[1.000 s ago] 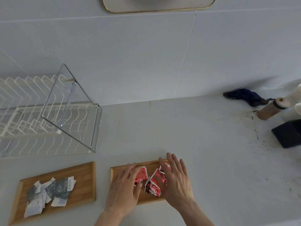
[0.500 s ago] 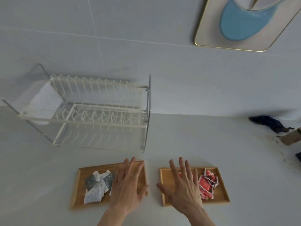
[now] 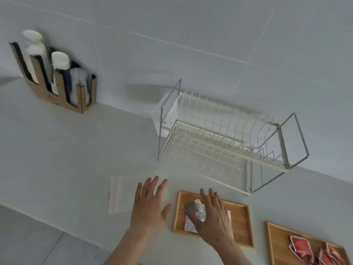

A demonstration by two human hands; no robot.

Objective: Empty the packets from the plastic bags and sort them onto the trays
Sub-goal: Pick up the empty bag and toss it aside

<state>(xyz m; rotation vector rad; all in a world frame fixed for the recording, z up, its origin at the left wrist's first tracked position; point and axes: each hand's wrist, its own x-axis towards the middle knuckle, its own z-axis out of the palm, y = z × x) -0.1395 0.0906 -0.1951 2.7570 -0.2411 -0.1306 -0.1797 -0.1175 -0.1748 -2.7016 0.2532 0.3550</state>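
Note:
Two wooden trays lie on the white counter. The left tray holds grey and white packets; my right hand hovers over them, fingers spread, empty. The right tray holds several red packets at the bottom right. A flat clear plastic bag lies on the counter left of the trays. My left hand is spread open over the bag's right part, holding nothing.
A white wire dish rack stands behind the trays against the tiled wall. A brown cardboard holder with white-capped bottles stands at the far left. The counter's front edge runs diagonally at the lower left.
My view has swung left, so the trays now sit at the right. Both hands moved left: the right from the red-packet tray to the grey-packet tray, the left onto the plastic bag.

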